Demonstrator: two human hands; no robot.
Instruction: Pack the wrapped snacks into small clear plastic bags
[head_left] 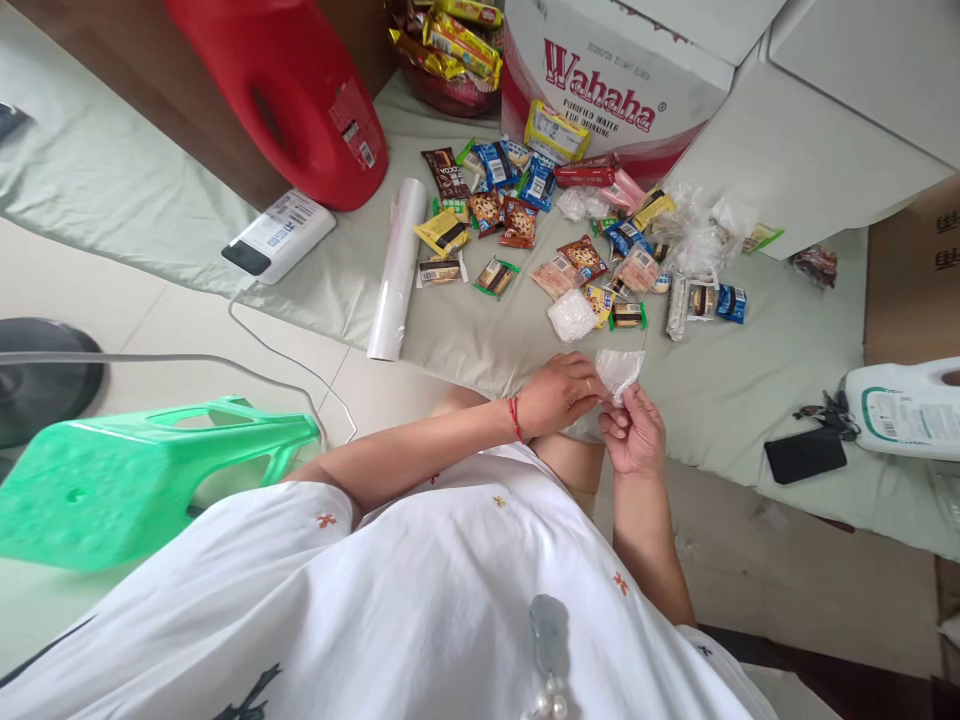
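A small clear plastic bag is held between both hands just above my lap. My left hand, with a red cord at the wrist, pinches the bag's left edge. My right hand pinches its lower right corner from below. Beyond the hands, several small snack packets lie scattered on a pale green sheet. Another bagged bundle lies just ahead of the hands.
A roll of clear plastic bags lies at the left of the snacks. A red jug, a Wahaha carton, a basket of snacks, a green stool, a black phone and a white jug surround the area.
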